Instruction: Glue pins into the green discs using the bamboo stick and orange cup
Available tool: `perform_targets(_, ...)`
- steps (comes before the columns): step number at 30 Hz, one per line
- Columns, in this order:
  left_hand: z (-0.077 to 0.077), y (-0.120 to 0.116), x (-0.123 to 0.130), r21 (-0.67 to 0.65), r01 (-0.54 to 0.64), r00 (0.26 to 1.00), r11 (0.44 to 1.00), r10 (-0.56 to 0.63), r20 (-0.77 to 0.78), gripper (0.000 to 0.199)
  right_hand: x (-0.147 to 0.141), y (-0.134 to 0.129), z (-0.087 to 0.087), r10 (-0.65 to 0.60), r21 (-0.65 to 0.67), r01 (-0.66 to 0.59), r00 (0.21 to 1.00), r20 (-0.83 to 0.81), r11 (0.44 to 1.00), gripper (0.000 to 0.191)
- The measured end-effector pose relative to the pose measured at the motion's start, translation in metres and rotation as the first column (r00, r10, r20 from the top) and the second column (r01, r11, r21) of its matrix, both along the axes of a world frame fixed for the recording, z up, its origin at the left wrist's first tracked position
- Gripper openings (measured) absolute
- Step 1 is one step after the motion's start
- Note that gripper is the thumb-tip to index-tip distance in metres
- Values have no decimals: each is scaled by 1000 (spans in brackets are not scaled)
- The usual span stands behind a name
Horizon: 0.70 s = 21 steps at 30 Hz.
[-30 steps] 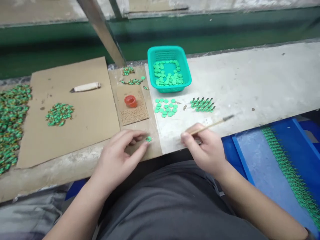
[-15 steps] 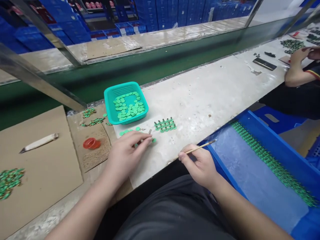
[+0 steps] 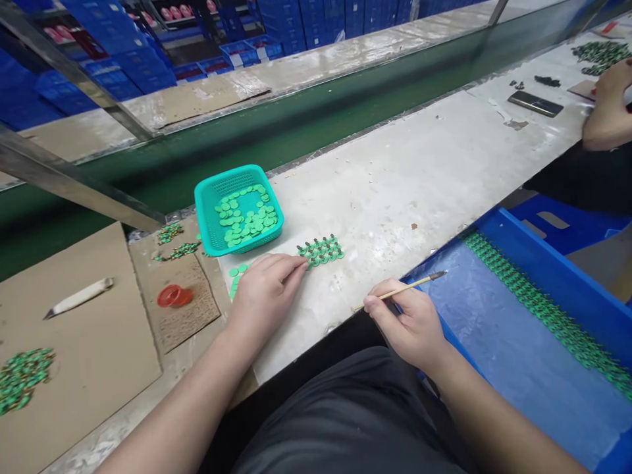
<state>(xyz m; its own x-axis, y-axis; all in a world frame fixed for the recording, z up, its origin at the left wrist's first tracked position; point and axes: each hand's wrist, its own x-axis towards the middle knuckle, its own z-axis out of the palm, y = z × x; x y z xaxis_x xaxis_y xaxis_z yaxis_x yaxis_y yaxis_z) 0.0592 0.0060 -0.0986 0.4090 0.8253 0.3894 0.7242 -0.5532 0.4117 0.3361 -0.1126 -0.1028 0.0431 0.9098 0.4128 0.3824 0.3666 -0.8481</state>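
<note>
My left hand [image 3: 269, 286] is closed in a pinch at the left end of a block of small green round bases [image 3: 323, 251] topped with dark pieces. Whatever lies between its fingertips is too small and hidden to make out. Loose flat green discs [image 3: 234, 271] lie on the white tabletop just behind that hand, partly covered by it. In my right hand [image 3: 407, 319] is a thin paintbrush [image 3: 417, 283] with a wooden handle, its dark tip pointing right. This hand rests near the table's front edge.
A turquoise basket [image 3: 207, 220] of green discs stands behind my left hand. Leftward are a red cup [image 3: 170, 295], a white tapered tool [image 3: 81, 297] and green-gold pieces [image 3: 24, 375] on cardboard. A blue crate [image 3: 494, 316] holds rows of green pieces. A co-worker's hand [image 3: 612, 99] is at right.
My left hand has moved right, from over the loose discs to the block of bases. The right hand still holds the paintbrush. The view has shifted slightly.
</note>
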Motion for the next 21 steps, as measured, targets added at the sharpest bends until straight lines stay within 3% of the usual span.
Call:
perform_targets(4, 10, -8, -4, 23, -66, 997, 998, 65, 27, 35, -1, -1, 3, 25, -3, -25, 999, 22, 1000, 20)
perform_targets(6, 25, -13, -16, 46, -188, 981, 981, 185, 66, 38, -2, -3, 5, 52, 0, -52, 998, 26, 999, 17)
perform_targets(9, 50, -15, -41, 50, -410, 909, 911, 403, 109, 45, -3, -6, 8, 83, -20, -82, 996, 23, 996, 17)
perform_targets(11, 57, -14, -54, -4, -455, 889, 891, 455, 49, 40, -4, -8, 11, 84, -44, -83, 996, 23, 996, 20)
perform_targets(14, 51, -10, -55, -130, -407, 911, 904, 392, -126, 23, -7, -12, 19, 88, -43, -87, 996, 24, 995, 19)
perform_targets(17, 34, -7, -42, -197, -412, 896, 890, 356, -266, 22, -11, -18, 28, 97, -35, -97, 995, 20, 995, 16)
perform_targets(21, 21, 4, -26, -241, -457, 857, 856, 350, -379, 33, -15, -32, 36, 136, -68, -141, 988, -71, 988, 43)
